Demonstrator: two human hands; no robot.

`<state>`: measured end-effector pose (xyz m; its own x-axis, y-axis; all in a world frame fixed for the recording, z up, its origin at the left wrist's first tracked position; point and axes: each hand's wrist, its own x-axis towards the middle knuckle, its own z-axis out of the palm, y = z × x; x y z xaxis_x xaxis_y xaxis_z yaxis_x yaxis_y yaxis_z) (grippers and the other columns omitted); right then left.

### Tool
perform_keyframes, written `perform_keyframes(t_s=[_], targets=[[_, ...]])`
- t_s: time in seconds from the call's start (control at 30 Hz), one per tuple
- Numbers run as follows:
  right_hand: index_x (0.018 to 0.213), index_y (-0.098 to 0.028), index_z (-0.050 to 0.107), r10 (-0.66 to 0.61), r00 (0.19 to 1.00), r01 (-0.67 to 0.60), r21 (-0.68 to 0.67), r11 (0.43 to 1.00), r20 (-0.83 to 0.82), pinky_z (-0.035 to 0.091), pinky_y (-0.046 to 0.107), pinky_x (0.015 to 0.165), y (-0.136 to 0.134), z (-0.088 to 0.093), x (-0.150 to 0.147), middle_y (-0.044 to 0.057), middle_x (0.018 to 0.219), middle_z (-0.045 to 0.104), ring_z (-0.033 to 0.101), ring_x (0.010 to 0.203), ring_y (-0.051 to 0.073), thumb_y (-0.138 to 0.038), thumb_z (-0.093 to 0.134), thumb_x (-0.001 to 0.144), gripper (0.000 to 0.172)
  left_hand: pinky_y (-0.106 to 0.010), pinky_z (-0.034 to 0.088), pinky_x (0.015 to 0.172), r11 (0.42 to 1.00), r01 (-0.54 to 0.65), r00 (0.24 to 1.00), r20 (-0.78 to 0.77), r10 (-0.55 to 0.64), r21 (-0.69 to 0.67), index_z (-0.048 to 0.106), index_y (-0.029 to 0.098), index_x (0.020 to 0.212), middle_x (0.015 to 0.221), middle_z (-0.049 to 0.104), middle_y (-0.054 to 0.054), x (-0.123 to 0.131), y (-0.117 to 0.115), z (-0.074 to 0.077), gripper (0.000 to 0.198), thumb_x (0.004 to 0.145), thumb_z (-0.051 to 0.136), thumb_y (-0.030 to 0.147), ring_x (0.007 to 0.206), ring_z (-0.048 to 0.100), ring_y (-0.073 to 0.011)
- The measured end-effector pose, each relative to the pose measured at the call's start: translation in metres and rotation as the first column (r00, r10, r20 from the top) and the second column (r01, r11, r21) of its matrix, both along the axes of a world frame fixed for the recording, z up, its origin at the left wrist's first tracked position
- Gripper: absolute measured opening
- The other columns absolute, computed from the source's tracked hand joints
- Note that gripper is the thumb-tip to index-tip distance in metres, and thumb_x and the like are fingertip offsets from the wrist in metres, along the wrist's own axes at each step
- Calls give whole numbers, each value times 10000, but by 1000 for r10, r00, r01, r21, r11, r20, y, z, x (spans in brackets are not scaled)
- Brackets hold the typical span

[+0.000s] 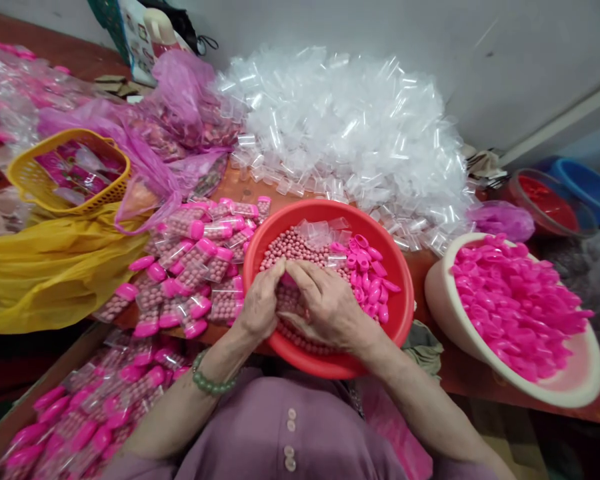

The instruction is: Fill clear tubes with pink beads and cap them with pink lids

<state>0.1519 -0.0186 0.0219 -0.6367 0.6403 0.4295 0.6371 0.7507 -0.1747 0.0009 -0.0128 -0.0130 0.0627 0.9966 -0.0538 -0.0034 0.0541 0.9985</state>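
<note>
Both hands meet over a red basin (404, 313). My left hand (261, 303), with a green bead bracelet on its wrist, closes its fingers at one side of a small clear container of beads (288, 299). From the other side my right hand (327, 307) curls round it, thumb and fingers bent. A bit of pink shows at the container's top, mostly hidden by the fingers. Inside the basin lie loose dusty-pink beads (296, 247), several clear empty containers (320, 232) at the back, and bright pink caps (373, 283) on the right.
Filled, pink-capped containers (193, 257) are heaped left of the basin, more lower left (90, 407). Behind rises a big pile of clear empty containers (340, 127). A cream tub (443, 293) of pink caps stands right. A yellow basket (35, 193) and yellow bag (55, 273) are far left.
</note>
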Motion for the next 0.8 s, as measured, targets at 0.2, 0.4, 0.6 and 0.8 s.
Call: perform_keyframes(t_s=[0.2,0.4,0.6,0.8], targets=[[1282,-100,554,-138,957,210,-280,937,255,497,424,968,62,7,35,184,1244,608,593,1153,280,-237,620,881,429,-292,488,667,970,-65,967,-226,119,234,677,185,840,750,672,-37,-54,3,31,440,953,375,483,709,618,-164],[1004,-113,696,-159,830,364,-304,880,535,496,316,830,96,-2,35,157,1082,676,658,973,228,-155,469,938,240,-425,472,866,815,-157,420,-710,566,557,668,165,952,896,692,-111,-122,25,16,363,930,433,441,916,646,-266],[1055,-126,643,-165,856,352,-318,881,490,464,271,776,95,-6,32,127,1101,675,658,940,201,-182,520,924,189,-498,422,1060,726,-38,486,-622,614,687,596,79,1154,1191,648,-198,-99,29,9,402,858,601,351,1201,569,-313],[1066,-126,626,-98,868,304,-365,880,487,460,282,795,100,-8,30,117,1029,684,645,947,205,-191,554,905,188,-370,515,1002,785,240,718,-648,253,571,585,125,1155,1159,686,-134,-28,16,5,277,927,502,257,1122,634,-208]])
